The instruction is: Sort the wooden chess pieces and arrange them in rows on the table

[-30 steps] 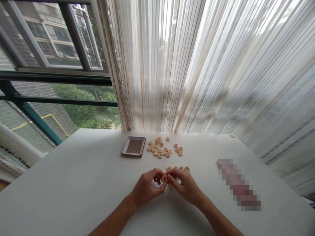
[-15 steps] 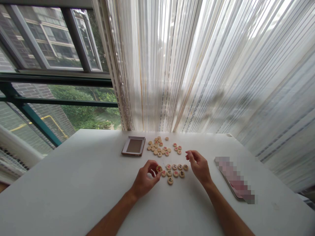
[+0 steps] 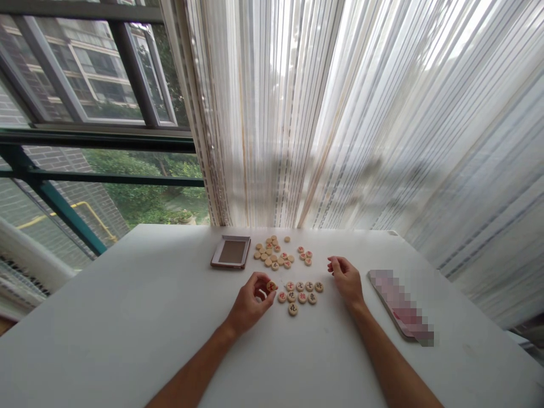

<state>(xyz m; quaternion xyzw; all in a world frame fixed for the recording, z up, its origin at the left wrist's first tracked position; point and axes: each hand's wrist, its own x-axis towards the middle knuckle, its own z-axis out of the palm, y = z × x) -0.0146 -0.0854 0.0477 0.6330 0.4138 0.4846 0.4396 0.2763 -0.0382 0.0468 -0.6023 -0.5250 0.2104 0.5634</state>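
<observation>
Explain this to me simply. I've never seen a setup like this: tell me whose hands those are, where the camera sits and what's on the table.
There is no machine here: the bare hands belong to the person wearing the camera on their head. It looks forward and down, so you see roughly their own view.

On the white table lie round marked discs: neat rows between the hands, and loose discs farther back, many showing plain faces. A shallow tray sits left of those. The blurred item at right can't be identified.

The left hand holds a red-marked disc; the right hand shows nothing held.
</observation>
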